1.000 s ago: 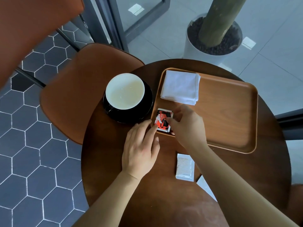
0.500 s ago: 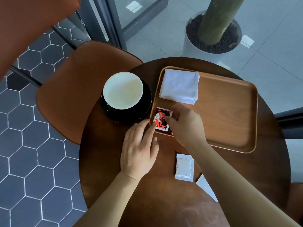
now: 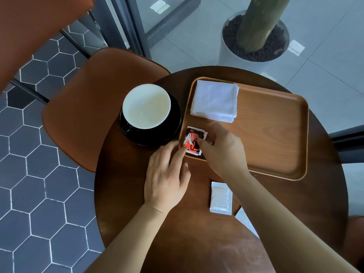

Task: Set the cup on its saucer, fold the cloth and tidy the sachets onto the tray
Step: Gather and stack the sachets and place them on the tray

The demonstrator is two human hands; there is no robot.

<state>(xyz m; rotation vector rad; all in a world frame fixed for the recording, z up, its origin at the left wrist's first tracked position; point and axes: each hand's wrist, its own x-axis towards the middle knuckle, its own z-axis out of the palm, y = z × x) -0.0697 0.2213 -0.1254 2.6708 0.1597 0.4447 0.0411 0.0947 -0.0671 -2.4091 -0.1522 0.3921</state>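
The rectangular wooden tray (image 3: 271, 134) holds a folded white cloth (image 3: 214, 101) and, in its near-left corner, a red-and-black printed sachet (image 3: 194, 140), lettering unreadable, apparently pinched by the curled right hand (image 3: 224, 150) while the flat, relaxed left hand (image 3: 167, 180) touches its edge.

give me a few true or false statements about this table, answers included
1. The cup stands on the black saucer. True.
2. The folded cloth lies under the saucer. False: it lies on the tray.
3. The right hand pinches the red sachet at the tray's near left corner. True.
4. Every sachet is on the tray. False: a white sachet lies on the table.
5. The left hand grips the cup. False: its fingers are straight, by the tray's edge.
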